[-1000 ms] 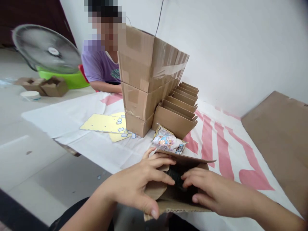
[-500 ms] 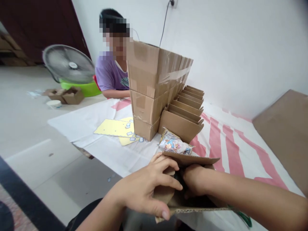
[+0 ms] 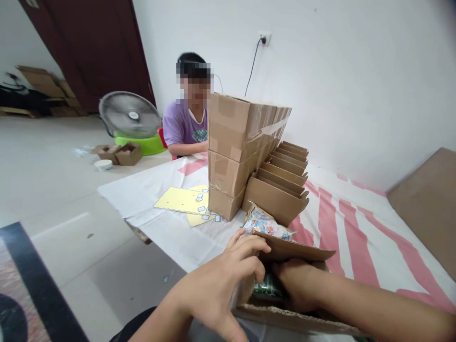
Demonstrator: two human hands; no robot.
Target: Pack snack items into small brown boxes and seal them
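Note:
An open cardboard box (image 3: 295, 323) is in front of me at the table's near edge. My left hand (image 3: 224, 275) is at its left side, fingers spread and bent by the raised back flap (image 3: 302, 248), the thumb apart from the front edge. Inside the box is my right hand (image 3: 297, 282), its fingers mostly hidden. Beside it a shiny dark green packet (image 3: 267, 287) shows in the box; whether the fingers grip it is hidden. Just behind the flap lies a white printed plastic packet (image 3: 267, 223).
Taped cardboard boxes (image 3: 228, 154) are stacked mid-table. Open cartons (image 3: 274, 190) stand in a row to their right. Yellow cards (image 3: 178, 199) lie left of the stack. A person (image 3: 183, 126) sits behind it. A large board (image 3: 427, 204) is at right, a fan (image 3: 131, 116) on the floor.
The view has shifted, so the scene sits lower and further right. My left thumb has come off the box's front edge. The green packet now shows more clearly beside my right hand.

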